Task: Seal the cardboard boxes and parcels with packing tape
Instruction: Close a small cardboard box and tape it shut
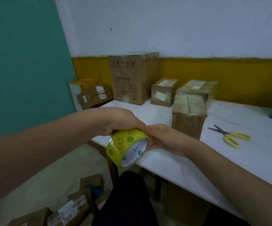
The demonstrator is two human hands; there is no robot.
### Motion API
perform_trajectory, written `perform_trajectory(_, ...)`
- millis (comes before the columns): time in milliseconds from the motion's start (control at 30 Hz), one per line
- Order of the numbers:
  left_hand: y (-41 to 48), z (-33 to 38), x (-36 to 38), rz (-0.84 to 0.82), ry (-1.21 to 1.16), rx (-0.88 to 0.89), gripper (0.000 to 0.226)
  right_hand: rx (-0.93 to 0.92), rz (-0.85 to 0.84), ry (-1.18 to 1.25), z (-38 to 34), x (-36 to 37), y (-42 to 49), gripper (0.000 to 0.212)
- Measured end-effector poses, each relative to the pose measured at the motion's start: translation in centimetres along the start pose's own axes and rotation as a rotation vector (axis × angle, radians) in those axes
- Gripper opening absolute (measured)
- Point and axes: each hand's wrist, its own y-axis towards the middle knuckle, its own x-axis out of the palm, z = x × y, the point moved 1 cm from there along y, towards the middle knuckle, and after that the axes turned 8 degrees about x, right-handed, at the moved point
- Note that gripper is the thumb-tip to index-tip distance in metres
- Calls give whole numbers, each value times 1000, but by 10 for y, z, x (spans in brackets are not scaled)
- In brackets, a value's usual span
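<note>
- Tape roll [127,147]: yellow-tinted packing tape on a white core, held in the air at the near-left corner of the worktop [230,160], partly out past the near edge; the open core faces the camera
- Left hand [120,119]: fingers curled over the top of the roll, gripping it
- Right hand [164,137]: clamped on the right side of the roll, thumb on top next to the left-hand fingers; the two hands touch
- Nearest box [187,124]: stands mid-worktop beyond the hands, its top covered in glossy tape with a slit along the centre seam
- Labelled box [199,87]: directly behind the nearest box, wrapped in tape
- Small box [163,92]: just left of the labelled box, white label on top
- Tall box [128,79]: upright at the far-left corner against the wall, tape strips over its top
- Tilted box [94,95]: past the left edge, leaning, labels on its faces
- Scissors [230,136]: yellow handles, blades apart, lying flat towards the right edge, well apart from the boxes
- Floor boxes [76,207]: several labelled cartons on the floor below the near-left corner
</note>
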Motion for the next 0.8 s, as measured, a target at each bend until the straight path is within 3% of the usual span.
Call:
perform_trajectory(100, -3, 30, -11, 25, 137, 176, 28, -64, 160, 16, -37, -32, -25, 26)
perform_trajectory(233, 10, 59, -9, -94, -109, 495, 35, -163, 377, -223, -84, -73, -81, 23)
perform_trajectory(267, 20, 63, -5, -32, -191, 577, 36, -180, 422, -338, -96, -80, -97, 24)
perform_trajectory(333, 49, 65, 8, 414, -254, 671, 30, -172, 490, -626, -118, -92, -129, 27)
perform_trajectory(400, 73, 66, 41, 895, -43, 730, 23, -103, 498, -958, -134, -103, -152, 26)
perform_trajectory(433, 82, 68, 66, 992, 126, 773, 26, -55, 475, -1110, -139, -107, -158, 24)
perform_trajectory(500, 98, 75, 115, 1002, 427, 802, 45, 35, 455, -1347, -140, -119, -163, 24)
perform_trajectory(567, 114, 81, 141, 947, 554, 700, 67, 90, 465, -1483, -137, -133, -164, 25)
perform_trajectory(600, 121, 80, 144, 922, 590, 648, 67, 115, 464, -1519, -134, -140, -165, 24)
perform_trajectory(667, 136, 68, 138, 958, 661, 693, 46, 148, 449, -1551, -128, -149, -168, 22)
perform_trajectory(733, 149, 53, 121, 917, 558, 879, 32, 141, 418, -1553, -121, -150, -170, 15)
perform_trajectory(800, 161, 39, 94, 734, 345, 977, 35, 94, 385, -1528, -115, -147, -169, 8)
